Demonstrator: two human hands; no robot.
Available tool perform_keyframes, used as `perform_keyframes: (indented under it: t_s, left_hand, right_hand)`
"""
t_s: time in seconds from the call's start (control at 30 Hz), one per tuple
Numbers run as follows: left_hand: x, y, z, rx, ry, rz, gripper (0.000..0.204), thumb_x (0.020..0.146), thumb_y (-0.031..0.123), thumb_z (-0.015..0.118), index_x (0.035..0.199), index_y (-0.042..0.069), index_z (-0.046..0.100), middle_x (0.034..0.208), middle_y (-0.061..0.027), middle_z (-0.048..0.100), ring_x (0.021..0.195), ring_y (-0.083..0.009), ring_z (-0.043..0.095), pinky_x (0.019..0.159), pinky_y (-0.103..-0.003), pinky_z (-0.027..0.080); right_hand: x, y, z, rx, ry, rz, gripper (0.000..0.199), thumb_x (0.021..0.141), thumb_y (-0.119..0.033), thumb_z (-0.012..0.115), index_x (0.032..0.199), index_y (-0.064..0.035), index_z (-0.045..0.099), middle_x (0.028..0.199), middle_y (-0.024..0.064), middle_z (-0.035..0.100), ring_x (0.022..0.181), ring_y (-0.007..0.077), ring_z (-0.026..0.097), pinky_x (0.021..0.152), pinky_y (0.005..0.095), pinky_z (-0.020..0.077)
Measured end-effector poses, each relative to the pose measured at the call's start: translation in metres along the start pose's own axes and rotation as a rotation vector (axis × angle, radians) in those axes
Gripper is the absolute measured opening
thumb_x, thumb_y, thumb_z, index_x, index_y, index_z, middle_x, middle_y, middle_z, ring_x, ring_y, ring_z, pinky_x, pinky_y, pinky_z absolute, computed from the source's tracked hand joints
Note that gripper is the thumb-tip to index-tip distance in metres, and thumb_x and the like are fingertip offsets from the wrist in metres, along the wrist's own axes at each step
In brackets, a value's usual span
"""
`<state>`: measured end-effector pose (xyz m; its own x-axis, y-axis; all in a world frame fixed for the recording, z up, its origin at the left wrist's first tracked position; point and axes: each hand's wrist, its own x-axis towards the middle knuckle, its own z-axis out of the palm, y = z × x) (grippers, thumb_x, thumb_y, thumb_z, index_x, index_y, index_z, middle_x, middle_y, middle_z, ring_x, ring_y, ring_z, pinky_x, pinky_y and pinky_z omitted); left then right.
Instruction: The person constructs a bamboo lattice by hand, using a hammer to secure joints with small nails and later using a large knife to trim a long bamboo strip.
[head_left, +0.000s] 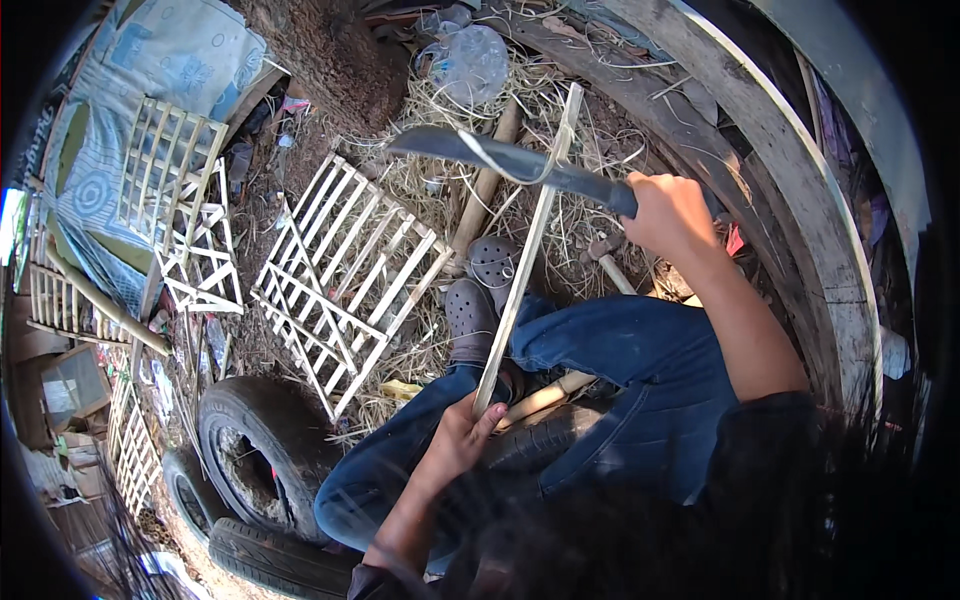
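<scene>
My right hand (662,218) is closed round the dark handle of a machete (440,146), whose long blade points left. The machete crosses a long pale bamboo strip (523,262) near its upper part. A thin curled shaving (492,158) hangs over the blade. My left hand (458,438) grips the lower end of the strip, which slants up and away in front of my knees. Whether the blade's edge is biting into the strip cannot be made out.
Slatted bamboo frames (385,255) lie on the left, with old tyres (265,450) below them. A hammer (607,256), a round wooden pole (487,195) and shavings (430,125) lie beyond my shoes (472,310). A tree trunk (320,60) stands ahead; weathered boards (790,140) curve along the right.
</scene>
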<state>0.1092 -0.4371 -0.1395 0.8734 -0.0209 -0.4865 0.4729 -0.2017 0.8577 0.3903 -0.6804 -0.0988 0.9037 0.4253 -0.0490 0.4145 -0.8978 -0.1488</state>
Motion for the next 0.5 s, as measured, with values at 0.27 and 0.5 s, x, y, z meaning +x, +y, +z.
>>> perform_keyframes:
  t_s: [0.27,0.5]
  left_hand:
    - [-0.012,-0.001,-0.004,-0.002,0.008,-0.131,0.026,0.099,0.024,0.056,0.093,-0.001,0.057,0.069,0.0042,0.048,0.066,-0.0054,0.041,0.058,-0.025,0.039]
    - [0.007,-0.011,-0.012,-0.22,-0.027,-0.102,0.022,0.099,0.024,0.055,0.091,0.004,0.053,0.065,0.0073,0.044,0.059,-0.0019,0.037,0.052,-0.021,0.034]
  right_hand:
    - [0.028,0.048,-0.005,-0.03,0.107,0.391,0.024,0.075,-0.019,0.064,0.095,-0.0043,0.067,0.09,0.0189,0.069,0.085,0.0324,0.069,0.072,0.0441,0.0537]
    - [-0.003,-0.003,-0.021,0.132,-0.024,0.287,0.03,0.067,-0.014,0.065,0.095,-0.0067,0.068,0.08,0.0174,0.068,0.082,0.0359,0.067,0.078,0.0434,0.0518]
